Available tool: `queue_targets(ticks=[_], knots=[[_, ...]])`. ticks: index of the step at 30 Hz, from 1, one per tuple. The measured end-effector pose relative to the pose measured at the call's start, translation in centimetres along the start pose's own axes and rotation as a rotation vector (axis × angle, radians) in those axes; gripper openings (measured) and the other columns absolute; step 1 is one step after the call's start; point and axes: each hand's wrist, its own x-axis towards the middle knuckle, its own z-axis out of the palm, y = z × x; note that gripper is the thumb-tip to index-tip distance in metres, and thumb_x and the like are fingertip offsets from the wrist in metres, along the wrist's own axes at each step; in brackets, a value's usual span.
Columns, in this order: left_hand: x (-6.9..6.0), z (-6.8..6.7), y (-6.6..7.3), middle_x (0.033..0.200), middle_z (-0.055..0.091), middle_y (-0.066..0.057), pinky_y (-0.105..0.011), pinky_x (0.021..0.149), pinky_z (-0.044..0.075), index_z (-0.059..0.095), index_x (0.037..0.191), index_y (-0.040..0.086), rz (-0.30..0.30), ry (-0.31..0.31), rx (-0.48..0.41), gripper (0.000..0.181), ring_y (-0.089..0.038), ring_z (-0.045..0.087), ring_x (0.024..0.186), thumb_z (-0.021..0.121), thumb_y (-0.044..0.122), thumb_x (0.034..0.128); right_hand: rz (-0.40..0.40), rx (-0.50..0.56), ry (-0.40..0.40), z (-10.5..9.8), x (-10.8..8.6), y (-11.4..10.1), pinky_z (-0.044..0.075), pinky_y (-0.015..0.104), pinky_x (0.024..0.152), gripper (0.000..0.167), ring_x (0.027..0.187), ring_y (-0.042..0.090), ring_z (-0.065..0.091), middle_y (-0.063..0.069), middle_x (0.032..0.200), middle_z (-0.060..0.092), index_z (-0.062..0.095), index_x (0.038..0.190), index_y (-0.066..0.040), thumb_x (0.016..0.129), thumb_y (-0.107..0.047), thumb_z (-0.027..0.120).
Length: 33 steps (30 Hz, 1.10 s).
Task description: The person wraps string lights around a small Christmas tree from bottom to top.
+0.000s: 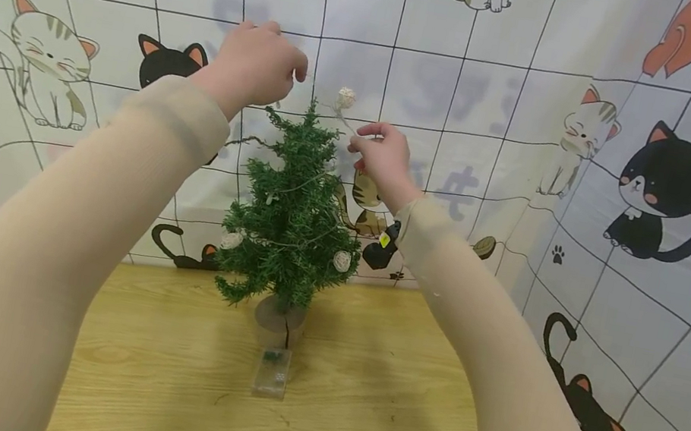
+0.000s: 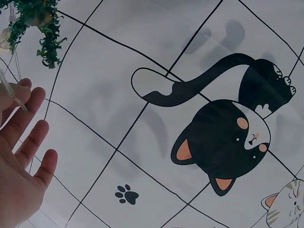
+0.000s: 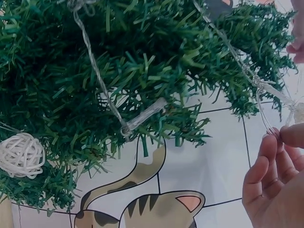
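A small green artificial Christmas tree [image 1: 294,206] stands in a pale pot [image 1: 267,321], wound with a clear string-light wire [image 3: 97,76]. White woven balls hang on the string, one low on the right side [image 1: 342,261]. Another woven ball [image 1: 346,98] is held up beside the treetop. My right hand [image 1: 386,157], right of the top, pinches the wire just below that ball between thumb and fingertips. Up left of the treetop, my left hand [image 1: 254,65] pinches a clear piece of the string [image 2: 18,100] between thumb and index finger, its other fingers spread.
A clear battery box [image 1: 270,379] lies on the wooden table [image 1: 369,397] in front of the pot, a dark cord running to it. Behind and to the right hangs a white cat-print cloth [image 1: 477,100] with grid lines.
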Motion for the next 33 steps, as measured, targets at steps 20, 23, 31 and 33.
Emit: queue_targets(ticks=[20,23,31,33], knots=[[-2.5,1.6,-5.6,0.122,0.06,-0.019,-0.061,0.092,0.031,0.064,0.122,0.007,-0.164,-0.096,-0.011,0.041,-0.042,0.043,0.112,0.037,0.005,0.0914,0.12,0.121,-0.208,1.6,-0.2,0.3,0.045,0.028,0.059,0.032,0.069,0.022,0.056,0.01,0.108,0.062,0.057,0.127,-0.007,0.097,-0.018,0.059],[-3.7,1.5,-6.6,0.122,0.059,-0.021,-0.06,0.087,0.034,0.064,0.122,0.006,-0.175,-0.113,-0.022,0.042,-0.043,0.043,0.111,0.037,0.005,0.0899,0.12,0.118,-0.243,1.5,-0.4,0.4,0.045,0.029,0.061,0.033,0.069,0.02,0.056,0.01,0.109,0.062,0.056,0.13,-0.006,0.099,-0.018,0.056],[-6.4,1.3,-7.5,0.109,0.064,-0.014,-0.047,0.068,0.041,0.067,0.117,0.007,-0.113,-0.199,-0.095,0.036,-0.029,0.052,0.082,0.042,0.017,0.0933,0.154,0.13,-0.238,0.2,-0.7,0.9,0.042,0.025,0.055,0.037,0.064,0.017,0.053,0.009,0.104,0.06,0.055,0.132,-0.005,0.101,-0.024,0.054],[-7.0,1.1,-7.3,0.103,0.065,-0.011,-0.044,0.067,0.039,0.067,0.118,0.007,-0.097,-0.226,-0.124,0.035,-0.027,0.051,0.076,0.043,0.021,0.0966,0.158,0.139,-0.216,-0.2,-0.7,1.0,0.041,0.025,0.056,0.038,0.062,0.015,0.051,0.009,0.103,0.059,0.055,0.132,-0.004,0.1,-0.024,0.054]])
